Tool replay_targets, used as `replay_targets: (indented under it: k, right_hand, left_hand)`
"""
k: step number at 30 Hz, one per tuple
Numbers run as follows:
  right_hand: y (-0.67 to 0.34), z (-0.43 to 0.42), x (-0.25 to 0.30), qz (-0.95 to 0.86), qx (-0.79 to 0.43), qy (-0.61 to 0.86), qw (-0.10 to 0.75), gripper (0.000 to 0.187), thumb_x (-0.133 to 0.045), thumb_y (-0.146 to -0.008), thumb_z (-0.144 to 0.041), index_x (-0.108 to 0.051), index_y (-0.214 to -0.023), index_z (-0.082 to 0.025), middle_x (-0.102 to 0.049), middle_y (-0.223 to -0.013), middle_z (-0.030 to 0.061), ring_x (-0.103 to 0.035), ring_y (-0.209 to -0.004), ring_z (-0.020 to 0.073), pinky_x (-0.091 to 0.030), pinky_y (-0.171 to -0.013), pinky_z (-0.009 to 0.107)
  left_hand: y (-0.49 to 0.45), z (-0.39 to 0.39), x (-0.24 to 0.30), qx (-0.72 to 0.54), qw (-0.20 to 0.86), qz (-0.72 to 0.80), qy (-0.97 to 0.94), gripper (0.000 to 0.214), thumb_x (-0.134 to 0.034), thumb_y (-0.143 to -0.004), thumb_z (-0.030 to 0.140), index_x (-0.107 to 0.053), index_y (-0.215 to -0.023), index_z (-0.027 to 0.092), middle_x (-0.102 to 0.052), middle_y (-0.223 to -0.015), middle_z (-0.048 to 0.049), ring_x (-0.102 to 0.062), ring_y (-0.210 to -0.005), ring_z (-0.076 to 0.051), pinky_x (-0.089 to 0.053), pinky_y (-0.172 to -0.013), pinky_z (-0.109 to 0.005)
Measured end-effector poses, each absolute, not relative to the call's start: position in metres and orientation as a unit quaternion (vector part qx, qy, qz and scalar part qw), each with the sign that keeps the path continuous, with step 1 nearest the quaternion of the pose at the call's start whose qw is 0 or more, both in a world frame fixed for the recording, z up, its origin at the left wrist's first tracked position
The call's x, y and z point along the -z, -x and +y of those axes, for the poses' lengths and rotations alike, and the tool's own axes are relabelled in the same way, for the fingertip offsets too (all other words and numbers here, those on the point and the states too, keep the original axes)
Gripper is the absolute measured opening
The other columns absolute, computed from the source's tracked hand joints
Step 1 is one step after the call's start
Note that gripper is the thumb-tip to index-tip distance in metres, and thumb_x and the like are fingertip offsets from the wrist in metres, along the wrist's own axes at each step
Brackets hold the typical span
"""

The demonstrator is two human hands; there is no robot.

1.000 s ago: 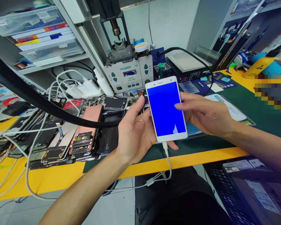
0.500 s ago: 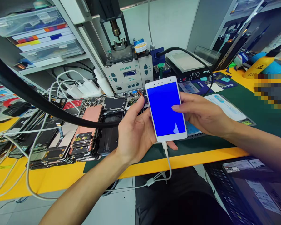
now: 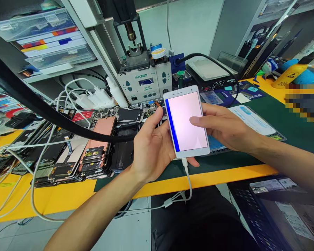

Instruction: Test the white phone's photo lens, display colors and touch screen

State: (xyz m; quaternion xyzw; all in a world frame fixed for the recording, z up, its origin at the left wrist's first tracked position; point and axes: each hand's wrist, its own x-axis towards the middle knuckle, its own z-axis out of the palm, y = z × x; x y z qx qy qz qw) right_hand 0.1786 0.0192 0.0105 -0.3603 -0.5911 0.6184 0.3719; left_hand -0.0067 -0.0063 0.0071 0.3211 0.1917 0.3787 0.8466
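Observation:
A white smartphone [image 3: 188, 122] is held upright at a slight tilt, its screen pale pink with a blue strip down the left side. My left hand [image 3: 154, 150] cradles it from the left and from behind, thumb raised beside the left edge. At the right edge, my right hand [image 3: 225, 125] grips the phone, with the thumb over the screen and the fingers partly hidden behind. A white charging cable [image 3: 186, 170] is plugged into the bottom of the phone and hangs over the table's front edge.
Stacked phone parts [image 3: 96, 146] lie to the left, under a thick black hose [image 3: 68, 122]. Behind stand a grey soldering station [image 3: 146, 83] and a flat heating plate [image 3: 211, 69]. A yellow bottle [image 3: 290, 75] is at the right. White cables [image 3: 34, 181] drape over the left edge.
The phone's screen has gone from full blue to mostly pale pink, with blue left only along its left side. My right thumb has shifted slightly left across it.

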Motion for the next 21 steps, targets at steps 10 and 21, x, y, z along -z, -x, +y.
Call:
replay_targets:
  k: [10, 21]
  right_hand:
    - [-0.1792, 0.0199, -0.0132, -0.564, -0.647, 0.357, 0.368, 0.033, -0.061, -0.081, -0.032, -0.063, -0.112, -0.02, -0.069, -0.08, 0.005, -0.063, -0.07, 0.0245, -0.049, -0.059, 0.035]
    - [-0.1807, 0.0213, -0.0122, -0.555, -0.662, 0.339, 0.373, 0.037, -0.057, -0.082, -0.026, -0.063, -0.118, -0.018, -0.07, -0.089, 0.0068, -0.062, -0.074, 0.0233, -0.05, -0.061, 0.033]
  left_hand:
    - [0.0063, -0.0062, -0.007, -0.38, 0.845, 0.19, -0.324, 0.064, -0.032, -0.093, 0.06, -0.056, -0.134, 0.017, -0.067, -0.112, -0.0128, -0.062, -0.108, -0.037, -0.058, -0.061, -0.037]
    - [0.0068, -0.0061, -0.0076, -0.374, 0.845, 0.189, -0.332, 0.066, -0.027, -0.094, 0.06, -0.055, -0.134, 0.017, -0.063, -0.121, -0.0151, -0.062, -0.108, -0.036, -0.058, -0.062, -0.038]
